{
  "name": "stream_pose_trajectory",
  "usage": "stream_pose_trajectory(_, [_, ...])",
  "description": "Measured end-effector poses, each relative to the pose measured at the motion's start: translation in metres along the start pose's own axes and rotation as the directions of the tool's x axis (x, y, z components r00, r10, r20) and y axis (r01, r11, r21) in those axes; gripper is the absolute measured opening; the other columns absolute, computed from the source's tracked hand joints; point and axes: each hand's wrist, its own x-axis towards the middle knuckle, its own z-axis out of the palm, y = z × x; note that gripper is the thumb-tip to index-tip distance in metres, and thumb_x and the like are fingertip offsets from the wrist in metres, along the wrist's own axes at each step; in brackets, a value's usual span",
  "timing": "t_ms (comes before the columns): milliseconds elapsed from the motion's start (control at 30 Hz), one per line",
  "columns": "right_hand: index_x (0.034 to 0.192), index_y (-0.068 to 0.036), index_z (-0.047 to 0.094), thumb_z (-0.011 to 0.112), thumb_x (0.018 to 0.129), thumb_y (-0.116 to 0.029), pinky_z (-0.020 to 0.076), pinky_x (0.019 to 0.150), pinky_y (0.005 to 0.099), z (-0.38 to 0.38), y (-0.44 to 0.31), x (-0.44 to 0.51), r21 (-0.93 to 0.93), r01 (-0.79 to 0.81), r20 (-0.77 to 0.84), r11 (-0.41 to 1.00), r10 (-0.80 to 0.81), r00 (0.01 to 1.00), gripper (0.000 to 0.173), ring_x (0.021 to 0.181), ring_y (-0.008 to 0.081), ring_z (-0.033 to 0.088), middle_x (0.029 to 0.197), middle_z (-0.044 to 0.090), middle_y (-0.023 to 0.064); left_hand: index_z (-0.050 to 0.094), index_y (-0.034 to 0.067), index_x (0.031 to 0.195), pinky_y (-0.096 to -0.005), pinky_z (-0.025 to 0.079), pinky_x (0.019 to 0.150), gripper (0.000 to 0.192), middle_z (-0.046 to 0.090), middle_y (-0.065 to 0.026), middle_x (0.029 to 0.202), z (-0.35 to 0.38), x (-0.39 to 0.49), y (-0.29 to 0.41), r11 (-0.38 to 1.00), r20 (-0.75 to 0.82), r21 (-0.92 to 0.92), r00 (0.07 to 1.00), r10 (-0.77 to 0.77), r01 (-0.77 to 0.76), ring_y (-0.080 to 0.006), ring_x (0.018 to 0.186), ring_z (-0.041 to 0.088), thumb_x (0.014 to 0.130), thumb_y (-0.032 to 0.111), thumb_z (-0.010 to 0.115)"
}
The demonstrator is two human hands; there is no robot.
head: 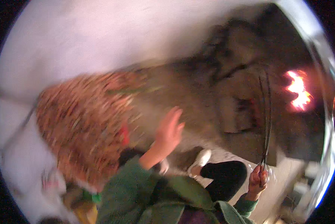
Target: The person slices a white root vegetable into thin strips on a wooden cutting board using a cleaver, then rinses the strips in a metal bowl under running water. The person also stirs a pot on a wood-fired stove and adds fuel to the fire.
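My right hand (pixel 258 179) grips the lower end of long thin metal tongs (pixel 267 120), which reach up across a dark hearth-like structure (pixel 268 151). Their far ends fade into the dark. Bright flames (pixel 297 91) burn to the right of the tongs, with a visible gap between them. Held out over the greyish-brown floor, my left hand (pixel 168 131) is empty, its fingers and thumb apart. Left of that hand spreads a large heap of small reddish-brown pieces (pixel 83 120), too blurred to name exactly. A red scrap (pixel 124 134) lies at the heap's near right edge.
A pale wall or floor surface (pixel 86 36) borders the heap. Low in the view are my black-clad knee (pixel 226 179) and a white shoe (pixel 203 158). Green (pixel 96 197) and yellow objects (pixel 86 214) sit at lower left. Blurred pale items (pixel 302 187) stand at lower right.
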Motion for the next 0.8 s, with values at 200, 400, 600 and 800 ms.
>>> stream_pose_trajectory(200, [0.103,-0.002,0.061,0.055,0.096,-0.030,0.0291,0.042,0.0201,0.129,0.057,0.034,-0.020,-0.536,0.277,0.844,0.520,0.808,0.029,0.053,0.0078,0.035,0.098,0.062,0.0088,0.048,-0.002,0.132,-0.0450,0.044,0.104,0.049,0.042,-0.0247,0.144,-0.037,-0.030,0.024,0.967,-0.239,0.022,0.938,0.252,-0.254,-0.0417,0.127,0.048,0.086,0.001,0.064])
stream_pose_trajectory(400, [0.085,-0.016,0.053,0.038,0.099,-0.037,0.0205,0.041,0.0244,0.279,0.199,0.030,-0.520,-0.576,0.425,0.631,0.776,0.467,0.029,0.045,0.0082,0.027,0.060,0.038,-0.0052,0.048,-0.003,0.132,-0.0452,0.047,0.098,0.046,0.043,-0.0257,0.143,-0.084,-0.039,0.023,0.970,-0.431,-0.060,0.882,0.188,-0.236,-0.0435,0.120,0.054,0.088,-0.001,0.061])
stream_pose_trajectory(600, [0.084,-0.016,0.052,0.040,0.098,-0.034,0.0210,0.041,0.0235,0.385,0.321,0.006,-0.537,-0.653,0.447,0.534,0.837,0.317,0.026,0.046,0.0073,0.027,0.060,0.038,-0.0062,0.049,-0.002,0.129,-0.0446,0.049,0.094,0.040,0.048,-0.0251,0.138,-0.120,-0.047,-0.045,0.999,-0.591,0.040,0.806,0.039,-0.019,-0.0444,0.116,0.054,0.090,0.003,0.057])
stream_pose_trajectory(800, [0.083,-0.017,0.051,0.042,0.098,-0.032,0.0215,0.042,0.0227,0.437,0.411,-0.011,-0.475,-0.729,0.401,0.492,0.859,0.319,0.023,0.047,0.0065,0.028,0.060,0.038,-0.0073,0.052,-0.002,0.123,-0.0455,0.050,0.091,0.035,0.048,-0.0265,0.136,-0.128,-0.027,-0.070,0.999,-0.614,0.019,0.789,-0.029,0.051,-0.0451,0.113,0.055,0.090,0.004,0.057])
